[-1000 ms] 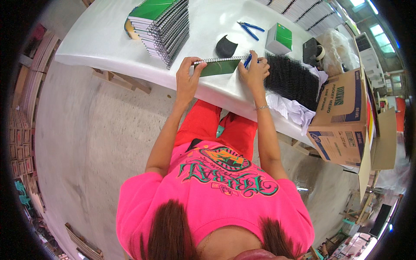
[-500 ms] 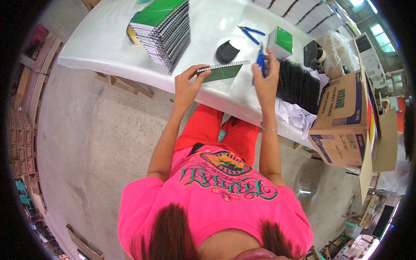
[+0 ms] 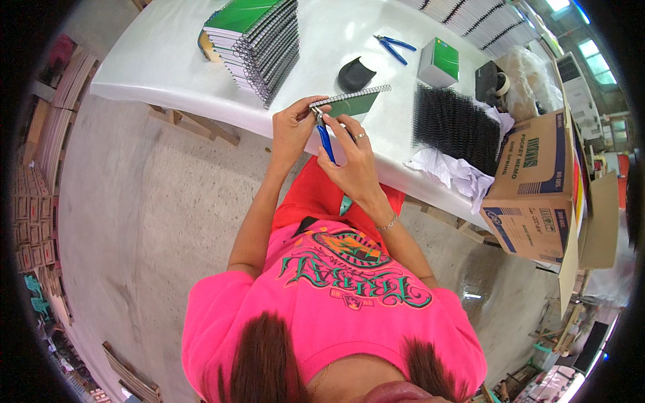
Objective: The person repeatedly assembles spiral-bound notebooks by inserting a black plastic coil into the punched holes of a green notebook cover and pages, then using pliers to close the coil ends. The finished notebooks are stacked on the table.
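Observation:
A green-covered spiral notebook (image 3: 357, 106) is pinched at its left end in my left hand (image 3: 291, 127), over the table's near edge. Along its top runs a dark wire coil (image 3: 363, 93), whose right end sticks out past the cover. My right hand (image 3: 352, 160) grips blue-handled cutting pliers (image 3: 325, 142), their jaws up at the coil's left end beside my left fingertips. Whether the jaws touch the wire is too small to tell. Just beyond the notebook lies a curved black object (image 3: 355, 74). Farther back, a second pair of blue-handled pliers (image 3: 391, 47) rests with its handles spread.
On the white table (image 3: 148, 60), a tall stack of green spiral notebooks (image 3: 255, 50) leans at the left. To the right are a small green-topped pad stack (image 3: 441, 62), a heap of black coils (image 3: 454, 127) on crumpled paper (image 3: 451, 169), and an opened cardboard box (image 3: 531, 181).
My right hand has swung left and toward me, bringing the pliers from right of the notebook to the coil's left end. My left hand still holds the notebook in nearly the same place.

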`<state>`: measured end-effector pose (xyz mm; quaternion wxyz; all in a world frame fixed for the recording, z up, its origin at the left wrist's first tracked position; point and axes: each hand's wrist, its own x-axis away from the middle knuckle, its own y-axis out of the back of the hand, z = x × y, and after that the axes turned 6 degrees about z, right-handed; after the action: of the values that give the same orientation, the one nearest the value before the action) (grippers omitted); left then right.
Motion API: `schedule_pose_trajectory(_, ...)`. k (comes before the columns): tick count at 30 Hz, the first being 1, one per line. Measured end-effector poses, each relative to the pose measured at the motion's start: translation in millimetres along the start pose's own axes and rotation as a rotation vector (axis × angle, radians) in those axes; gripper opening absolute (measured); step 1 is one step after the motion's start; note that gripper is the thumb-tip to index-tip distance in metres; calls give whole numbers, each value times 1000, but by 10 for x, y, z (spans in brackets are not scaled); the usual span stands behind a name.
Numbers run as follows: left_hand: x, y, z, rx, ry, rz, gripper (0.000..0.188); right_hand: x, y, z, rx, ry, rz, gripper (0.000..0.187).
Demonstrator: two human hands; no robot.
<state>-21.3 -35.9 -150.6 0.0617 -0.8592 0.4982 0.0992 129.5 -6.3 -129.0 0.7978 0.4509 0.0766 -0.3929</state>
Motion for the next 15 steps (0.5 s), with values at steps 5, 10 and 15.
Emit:
schedule_pose_trajectory(5,10,-25,-15,-30,-13,-9,31,-4,-7,4,-36,-33,16,56)
schedule_pose_trajectory(10,33,-37,-6,-117,-41,-46,29,-29,41,98,-154,-102,60,44)
schedule_pose_trajectory(15,90,-105,-48,-200,-83,-61,28,-162,171,-212,-1806,-575,414,33)
